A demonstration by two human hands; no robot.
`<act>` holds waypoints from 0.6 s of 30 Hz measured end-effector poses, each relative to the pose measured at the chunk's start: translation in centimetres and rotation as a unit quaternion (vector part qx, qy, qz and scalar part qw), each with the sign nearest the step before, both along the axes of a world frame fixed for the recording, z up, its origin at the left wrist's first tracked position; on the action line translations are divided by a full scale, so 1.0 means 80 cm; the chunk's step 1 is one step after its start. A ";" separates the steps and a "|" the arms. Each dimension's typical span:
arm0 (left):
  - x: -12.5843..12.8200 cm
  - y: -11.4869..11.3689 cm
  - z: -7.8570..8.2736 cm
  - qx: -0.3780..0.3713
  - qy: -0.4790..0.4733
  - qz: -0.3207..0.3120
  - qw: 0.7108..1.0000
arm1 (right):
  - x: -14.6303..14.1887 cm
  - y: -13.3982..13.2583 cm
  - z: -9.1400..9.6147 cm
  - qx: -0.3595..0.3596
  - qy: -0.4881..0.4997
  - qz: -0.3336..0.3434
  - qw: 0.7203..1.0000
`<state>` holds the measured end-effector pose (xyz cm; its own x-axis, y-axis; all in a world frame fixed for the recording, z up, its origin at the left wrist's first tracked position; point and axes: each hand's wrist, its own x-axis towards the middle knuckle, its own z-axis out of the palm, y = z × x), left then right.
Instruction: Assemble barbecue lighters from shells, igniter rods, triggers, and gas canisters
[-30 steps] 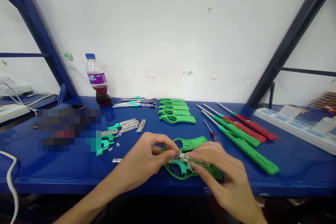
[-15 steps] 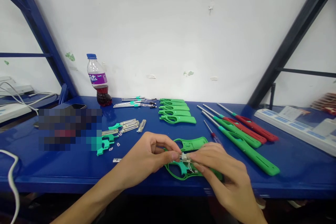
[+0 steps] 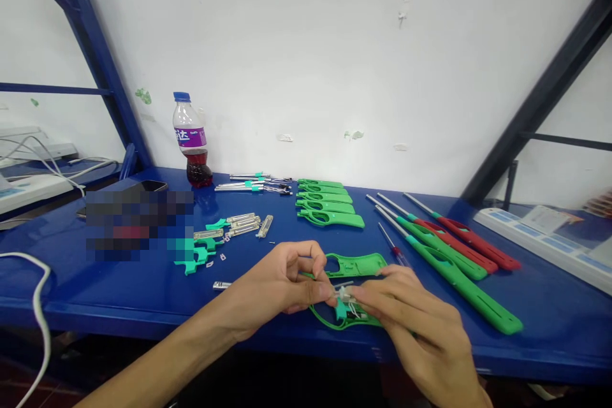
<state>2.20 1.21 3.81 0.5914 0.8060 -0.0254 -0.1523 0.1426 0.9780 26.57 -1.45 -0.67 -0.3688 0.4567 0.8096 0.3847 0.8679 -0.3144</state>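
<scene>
Over a green lighter shell half [image 3: 329, 325], my two hands meet fingertip to fingertip. My right hand [image 3: 421, 319] pinches a clear gas tank with a whitish valve end [image 3: 345, 294]; the fingers cover most of it. Thumb and forefinger of my left hand [image 3: 291, 280] are pressed together right at that valve end, and what they grip is too small to make out. Inside the shell half sit a teal trigger [image 3: 341, 311] and thin white wires [image 3: 354, 310]. The other shell half [image 3: 361, 264] lies just behind. A metal tube end [image 3: 222, 285] shows left of my left hand.
Clear gas tanks [image 3: 245, 225] and teal triggers [image 3: 196, 260] lie left. Metal rods [image 3: 239, 187], green shells [image 3: 329, 219] and a bottle [image 3: 191, 140] stand or lie toward the wall. Right are a screwdriver [image 3: 398, 252], assembled lighters [image 3: 471, 287] and a power strip [image 3: 545, 248].
The whole view has shifted, so things on the table appear slightly farther right. Both hands stay together at the gas tank, which now sits a little lower over the shell half.
</scene>
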 end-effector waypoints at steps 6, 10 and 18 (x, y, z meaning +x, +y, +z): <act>0.003 -0.007 0.007 -0.025 -0.011 -0.002 1.000 | 0.003 -0.001 -0.002 0.017 -0.006 0.006 1.000; 0.004 -0.007 0.004 -0.041 -0.019 -0.012 0.999 | 0.004 0.000 -0.003 0.017 -0.008 0.021 1.000; 0.005 -0.008 0.000 -0.072 -0.044 -0.016 0.996 | 0.006 0.002 -0.002 0.018 -0.020 0.023 0.999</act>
<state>2.63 0.60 3.78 0.6218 0.7784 -0.0865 -0.2300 0.2871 0.9299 27.02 -1.31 -0.82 -0.4215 0.4088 0.8094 0.3551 0.8957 -0.2675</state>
